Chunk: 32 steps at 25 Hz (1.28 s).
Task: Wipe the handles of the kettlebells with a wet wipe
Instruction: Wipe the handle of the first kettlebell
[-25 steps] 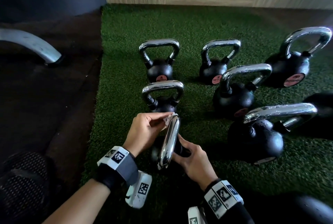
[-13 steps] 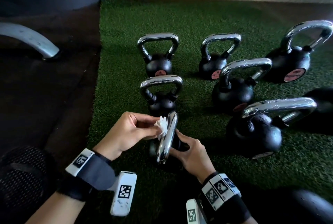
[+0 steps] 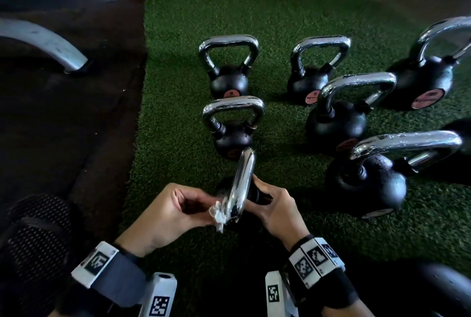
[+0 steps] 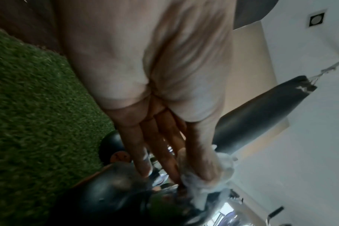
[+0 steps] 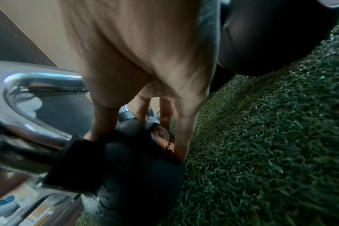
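Note:
A small black kettlebell stands nearest me on the green turf, its chrome handle (image 3: 242,184) seen edge-on. My left hand (image 3: 173,209) pinches a crumpled white wet wipe (image 3: 218,212) against the near end of that handle; the left wrist view shows the wipe (image 4: 209,182) under my thumb. My right hand (image 3: 274,208) grips the kettlebell's black body (image 5: 137,160) from the right, thumb and fingers curled round it, beside the chrome handle (image 5: 39,85).
Several more black kettlebells with chrome handles stand on the turf: two in a column ahead (image 3: 233,125) (image 3: 228,66), others to the right (image 3: 339,115) (image 3: 372,176) (image 3: 313,69). Dark rubber floor (image 3: 63,125) lies left, with a grey curved machine foot (image 3: 43,43). My shoe (image 3: 30,253) is at lower left.
My left hand slid the wipe down the handle from its far top end toward me. The right hand kept its hold on the body.

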Motion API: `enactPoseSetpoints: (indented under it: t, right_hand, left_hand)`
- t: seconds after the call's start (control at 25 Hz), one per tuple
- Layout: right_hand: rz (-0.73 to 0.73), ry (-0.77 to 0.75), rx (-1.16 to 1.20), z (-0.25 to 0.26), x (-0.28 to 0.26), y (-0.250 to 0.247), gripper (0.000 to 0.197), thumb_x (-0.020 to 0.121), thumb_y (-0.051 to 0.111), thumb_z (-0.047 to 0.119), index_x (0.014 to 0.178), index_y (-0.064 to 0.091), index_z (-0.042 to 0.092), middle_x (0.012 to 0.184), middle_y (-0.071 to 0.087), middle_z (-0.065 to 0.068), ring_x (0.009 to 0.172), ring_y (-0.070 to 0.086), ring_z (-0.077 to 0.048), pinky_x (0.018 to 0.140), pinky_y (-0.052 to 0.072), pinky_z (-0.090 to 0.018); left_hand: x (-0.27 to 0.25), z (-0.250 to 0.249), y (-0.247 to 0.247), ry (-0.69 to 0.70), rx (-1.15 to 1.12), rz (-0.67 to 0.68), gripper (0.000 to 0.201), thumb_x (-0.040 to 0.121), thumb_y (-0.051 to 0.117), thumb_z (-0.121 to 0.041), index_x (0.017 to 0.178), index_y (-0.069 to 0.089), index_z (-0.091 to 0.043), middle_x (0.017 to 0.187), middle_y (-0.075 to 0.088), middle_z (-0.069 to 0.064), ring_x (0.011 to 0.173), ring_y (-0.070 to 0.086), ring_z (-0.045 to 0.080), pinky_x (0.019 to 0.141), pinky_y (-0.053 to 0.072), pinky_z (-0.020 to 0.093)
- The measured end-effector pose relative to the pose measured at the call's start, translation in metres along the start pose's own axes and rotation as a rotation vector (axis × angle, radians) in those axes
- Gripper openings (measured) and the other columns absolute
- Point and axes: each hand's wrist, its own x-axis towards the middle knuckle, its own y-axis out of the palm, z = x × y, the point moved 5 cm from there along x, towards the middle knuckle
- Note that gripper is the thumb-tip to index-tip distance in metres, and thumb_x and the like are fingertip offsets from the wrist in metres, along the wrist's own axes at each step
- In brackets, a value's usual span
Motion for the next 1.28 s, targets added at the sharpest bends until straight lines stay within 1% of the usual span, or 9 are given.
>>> enactPoseSetpoints:
  t: [0.2,0.36,0.48,0.56,0.64,0.72,0.84,1.08,1.28]
  right_hand:
    - [0.000,0.032,-0.022,-0.001,0.001,-0.001,0.082,0.064,0.089,0.048,0.138,0.059,0.030,0.122,0.062,0.021,0.095,0.058,0.018,0.084,0.040,0.004]
    - [0.013,0.022,-0.036,0.004,-0.001,0.000,0.081,0.067,0.088,0.046,0.140,0.057,0.028,0.127,0.062,0.015,0.093,0.053,0.019,0.074,0.036,0.010]
    - [0.016,-0.011,-0.232,0.023,-0.006,-0.009,0.075,0.074,0.084,0.046,0.141,0.056,0.028,0.131,0.062,0.009,0.116,0.058,0.000,0.084,0.043,0.000]
    - [-0.198,-0.134,-0.291,0.048,-0.011,-0.028,0.055,0.079,0.083,0.038,0.130,0.066,0.029,0.122,0.070,0.003,0.105,0.067,-0.010,0.088,0.052,-0.018]
    - [-0.345,-0.345,-0.160,0.081,-0.021,-0.044,0.027,0.079,0.083,0.030,0.106,0.078,0.033,0.096,0.075,0.010,0.082,0.070,-0.002,0.076,0.051,-0.013]
    - [-0.185,-0.482,-0.041,0.109,-0.031,-0.041,0.021,0.078,0.083,0.033,0.099,0.080,0.035,0.092,0.076,0.017,0.083,0.071,0.000,0.076,0.052,-0.011]
    - [0.048,-0.527,0.024,0.132,-0.042,-0.027,0.033,0.075,0.086,0.030,0.108,0.079,0.031,0.103,0.076,0.018,0.091,0.072,-0.001,0.083,0.056,-0.019]
    - [-0.010,-0.527,0.100,0.127,-0.041,-0.029,0.032,0.077,0.085,0.016,0.108,0.080,0.024,0.102,0.078,0.015,0.094,0.072,0.000,0.083,0.056,-0.018]
    - [-0.203,-0.503,0.110,0.125,-0.039,-0.034,0.017,0.078,0.079,0.027,0.094,0.081,0.031,0.082,0.078,0.016,0.073,0.074,-0.005,0.065,0.060,-0.024]
  left_hand:
    - [-0.008,0.015,0.007,0.003,0.023,-0.042,0.029,0.074,0.084,-0.034,0.103,0.081,-0.028,0.106,0.079,-0.005,0.103,0.074,0.011,0.090,0.056,0.019]
    - [-0.014,0.018,0.012,0.123,0.278,-0.205,0.038,0.078,0.083,-0.002,0.098,0.082,-0.033,0.101,0.078,-0.018,0.098,0.074,0.002,0.089,0.052,0.011]
    - [-0.014,0.011,0.010,0.167,0.239,-0.202,0.028,0.079,0.080,-0.006,0.102,0.081,-0.022,0.106,0.078,-0.014,0.102,0.074,0.005,0.090,0.054,0.014]
    - [-0.011,0.003,0.002,0.200,0.100,-0.252,0.024,0.080,0.077,-0.008,0.103,0.080,-0.014,0.108,0.079,-0.004,0.103,0.074,0.012,0.089,0.055,0.017]
    - [-0.008,-0.011,-0.008,0.257,0.018,-0.358,0.024,0.076,0.076,-0.005,0.099,0.079,-0.012,0.105,0.078,0.002,0.099,0.074,0.015,0.087,0.056,0.020]
    - [-0.004,-0.028,-0.014,0.282,-0.077,-0.403,0.028,0.075,0.077,-0.007,0.100,0.081,-0.019,0.102,0.078,0.003,0.094,0.073,0.012,0.083,0.056,0.020]
    - [0.000,-0.051,-0.015,0.317,-0.135,-0.407,0.040,0.074,0.079,-0.013,0.109,0.078,-0.032,0.099,0.080,-0.004,0.090,0.074,0.004,0.079,0.056,0.014]
    - [0.001,-0.073,-0.003,0.290,-0.014,-0.277,0.055,0.080,0.076,-0.008,0.130,0.067,-0.029,0.112,0.077,-0.004,0.112,0.071,0.012,0.094,0.052,0.016]
    - [0.004,-0.075,0.005,0.325,0.348,-0.148,0.083,0.087,0.070,0.011,0.150,0.043,-0.036,0.136,0.063,-0.018,0.131,0.056,0.005,0.096,0.047,0.012]
